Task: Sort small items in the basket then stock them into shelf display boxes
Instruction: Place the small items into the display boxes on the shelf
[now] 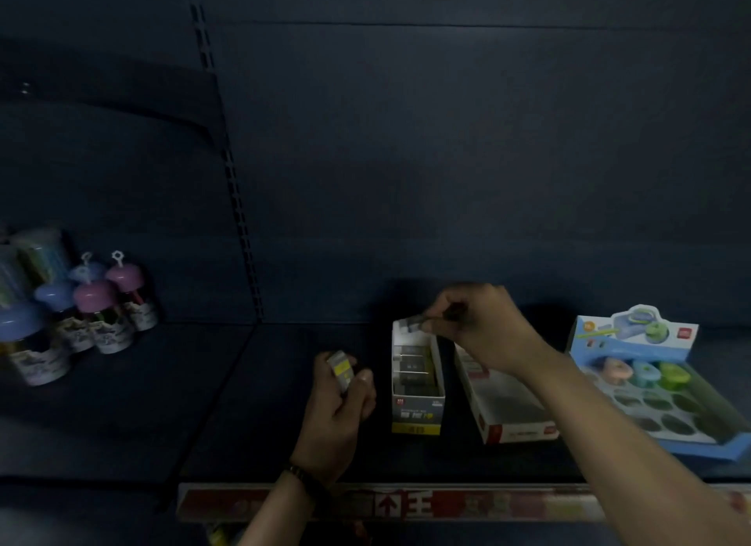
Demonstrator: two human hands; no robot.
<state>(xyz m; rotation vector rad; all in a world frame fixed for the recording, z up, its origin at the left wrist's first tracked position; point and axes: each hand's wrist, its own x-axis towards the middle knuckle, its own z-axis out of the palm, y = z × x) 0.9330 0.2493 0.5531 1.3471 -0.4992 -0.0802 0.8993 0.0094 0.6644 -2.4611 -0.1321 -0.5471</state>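
On the dark blue shelf, a narrow display box stands at about 5 o'clock from the middle of the view. It is open at the top, and its yellow-striped front faces the person. Dark packs lie in a row inside it.

The right hand reaches in from 4 o'clock and hovers over the far end of this box. Its thumb and fingers pinch a small grey pack just above the box's back wall. Whether the pack touches the wall cannot be told.

The left hand is just beside the box, at its 9 o'clock, with the fingers curled round a yellow-labelled pack. The blur hides whether it holds more than one. A dark bracelet sits on that wrist.

At 3 o'clock from the narrow box lies a long white box with a red front edge, its far end passing under the right forearm.

Further toward 3 o'clock is a blue tray with round hollows and a printed card standing upright at its back. Its back row holds a pink piece, a blue piece and a green piece.

Well apart, at 9 o'clock on the shelf, stands a cluster of small bottles with purple and blue domed caps. A price strip with red marks runs along the shelf front at 6 o'clock.
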